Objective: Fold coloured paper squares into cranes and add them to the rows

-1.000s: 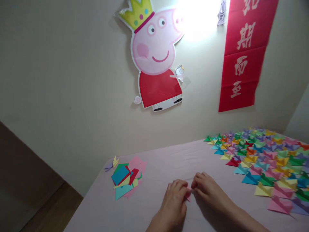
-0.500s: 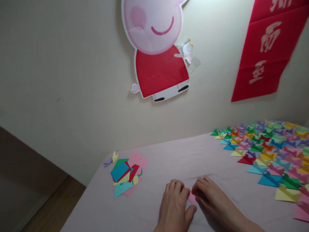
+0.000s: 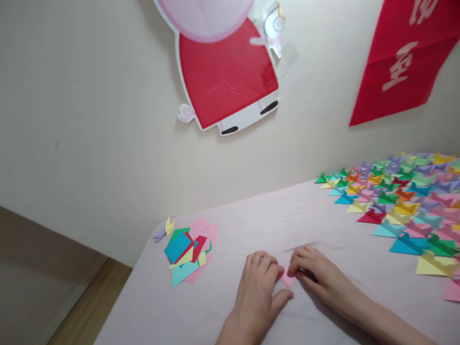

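A small piece of pink paper (image 3: 287, 278), apparently folded, lies on the pale pink cloth between my two hands. My left hand (image 3: 260, 287) rests palm down at its left. The index fingertip holds down the paper's left edge, and the thumb is stretched out just below the paper's lower corner. On the other side, my right hand (image 3: 312, 270) is closed, its bent fingers and thumb pressed together on the paper's right edge. The right fingertips hide part of that edge.
A pile of coloured paper sheets (image 3: 179, 247) lies at the left, with a yellow folded piece (image 3: 169, 226) and a purple one (image 3: 159, 235) beside it. Rows of coloured folded paper figures (image 3: 406, 208) cover the right. Behind rises a wall with a pig cutout (image 3: 226, 76) and red banner (image 3: 406, 62).
The view has tilted down, so the wall pictures sit higher in it. Both hands stay at the pink paper, and more of it shows between them now.
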The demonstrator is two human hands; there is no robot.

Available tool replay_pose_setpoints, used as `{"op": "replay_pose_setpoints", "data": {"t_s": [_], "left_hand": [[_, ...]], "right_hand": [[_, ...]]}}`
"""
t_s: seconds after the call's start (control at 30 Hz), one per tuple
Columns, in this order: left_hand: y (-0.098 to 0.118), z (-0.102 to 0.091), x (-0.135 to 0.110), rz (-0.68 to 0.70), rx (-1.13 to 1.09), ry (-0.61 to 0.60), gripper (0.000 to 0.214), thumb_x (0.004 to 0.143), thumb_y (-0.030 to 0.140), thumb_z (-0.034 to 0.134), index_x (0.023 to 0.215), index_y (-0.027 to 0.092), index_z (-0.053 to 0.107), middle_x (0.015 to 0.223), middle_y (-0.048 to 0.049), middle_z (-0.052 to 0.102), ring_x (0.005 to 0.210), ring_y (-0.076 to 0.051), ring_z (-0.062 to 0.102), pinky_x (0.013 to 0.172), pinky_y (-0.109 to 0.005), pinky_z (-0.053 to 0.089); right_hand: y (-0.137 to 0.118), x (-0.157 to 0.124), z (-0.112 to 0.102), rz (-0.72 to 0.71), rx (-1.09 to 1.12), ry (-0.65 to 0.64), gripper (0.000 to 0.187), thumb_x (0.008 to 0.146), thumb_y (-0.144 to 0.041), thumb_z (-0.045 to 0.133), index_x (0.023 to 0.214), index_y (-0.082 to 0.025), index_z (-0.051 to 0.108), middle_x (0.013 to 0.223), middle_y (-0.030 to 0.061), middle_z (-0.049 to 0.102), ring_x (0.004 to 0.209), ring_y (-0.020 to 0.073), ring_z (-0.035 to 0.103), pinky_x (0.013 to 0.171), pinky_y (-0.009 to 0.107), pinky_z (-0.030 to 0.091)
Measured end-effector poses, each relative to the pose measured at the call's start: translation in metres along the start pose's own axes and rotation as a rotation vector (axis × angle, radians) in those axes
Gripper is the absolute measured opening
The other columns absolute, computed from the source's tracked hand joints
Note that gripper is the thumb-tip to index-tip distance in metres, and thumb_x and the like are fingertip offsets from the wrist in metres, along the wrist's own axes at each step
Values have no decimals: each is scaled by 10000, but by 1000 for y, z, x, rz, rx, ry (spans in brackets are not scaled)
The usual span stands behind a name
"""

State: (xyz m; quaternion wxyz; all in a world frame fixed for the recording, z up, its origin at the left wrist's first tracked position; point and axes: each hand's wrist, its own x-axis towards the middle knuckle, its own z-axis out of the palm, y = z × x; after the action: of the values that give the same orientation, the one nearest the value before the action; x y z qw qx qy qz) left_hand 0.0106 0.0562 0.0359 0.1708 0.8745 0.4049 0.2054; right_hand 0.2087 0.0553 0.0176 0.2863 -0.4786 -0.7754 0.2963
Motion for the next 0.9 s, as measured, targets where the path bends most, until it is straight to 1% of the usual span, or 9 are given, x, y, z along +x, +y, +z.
{"op": "replay_pose_setpoints", "data": {"t_s": [0.17, 0.33, 0.4, 0.47, 0.53, 0.6, 0.77, 0.83, 0.9], "left_hand": [[1, 3, 1, 49, 29, 38, 251, 779, 151, 789, 909, 204, 582, 980, 0, 618, 985, -214, 503, 887, -371, 401], [2, 3, 1, 109, 25, 85, 105, 869, 150, 681, 877, 200, 590, 928, -9, 636, 956, -215, 517, 875, -385, 407], [1, 3, 2, 128, 29, 97, 81, 907, 142, 624, 861, 199, 592, 911, -11, 642, 941, -214, 523, 866, -390, 407], [0, 4, 3, 132, 34, 111, 99, 920, 122, 596, 855, 196, 594, 907, -13, 647, 933, -215, 527, 857, -394, 406], [-1, 5, 4, 112, 21, 129, 113, 916, 99, 591, 851, 191, 592, 905, -18, 650, 916, -214, 532, 835, -388, 409], [-1, 6, 3, 80, -13, 143, 128, 902, 76, 602, 839, 186, 588, 900, -19, 648, 895, -208, 536, 804, -372, 410], [0, 5, 3, 8, -88, 108, 202, 782, 102, 767, 845, 192, 597, 898, -2, 637, 910, -209, 528, 819, -373, 400], [1, 5, 4, -27, -92, 108, 201, 783, 87, 758, 828, 196, 595, 891, 1, 632, 911, -207, 526, 819, -371, 399], [2, 6, 5, -67, -95, 114, 180, 822, 61, 700, 796, 197, 585, 880, -1, 627, 910, -202, 526, 811, -365, 401]], "right_hand": [[-5, -1, -1, 25, -22, 7, 208, 822, -70, 491, 796, -211, 641, 870, 40, 634, 893, 221, 567, 813, 371, 429], [-12, -2, -5, 49, -56, -18, 206, 729, -35, 550, 823, -209, 610, 905, 27, 627, 911, 217, 553, 815, 354, 422], [-13, -1, -6, 55, -66, -39, 187, 732, -55, 589, 837, -209, 605, 919, 28, 627, 917, 219, 549, 820, 355, 418], [-13, 0, -6, 61, -75, -52, 133, 772, -89, 611, 829, -209, 606, 916, 30, 630, 915, 222, 550, 815, 355, 415], [-12, 1, -6, 63, -82, -53, 89, 831, -123, 601, 807, -208, 608, 898, 32, 633, 899, 219, 555, 800, 351, 410], [-10, 2, -4, 62, -78, -49, 107, 867, -137, 588, 789, -207, 611, 881, 29, 636, 882, 213, 560, 789, 343, 407], [-7, 4, -2, 93, -42, -27, 119, 844, -120, 616, 758, -203, 625, 851, 17, 638, 874, 205, 566, 795, 333, 403], [-6, 5, -2, 105, -31, -20, 119, 837, -128, 621, 746, -204, 629, 841, 16, 636, 870, 206, 566, 795, 334, 405], [-5, 5, -3, 105, -15, -18, 121, 847, -151, 615, 739, -205, 630, 835, 18, 630, 864, 206, 565, 790, 335, 410]]}}
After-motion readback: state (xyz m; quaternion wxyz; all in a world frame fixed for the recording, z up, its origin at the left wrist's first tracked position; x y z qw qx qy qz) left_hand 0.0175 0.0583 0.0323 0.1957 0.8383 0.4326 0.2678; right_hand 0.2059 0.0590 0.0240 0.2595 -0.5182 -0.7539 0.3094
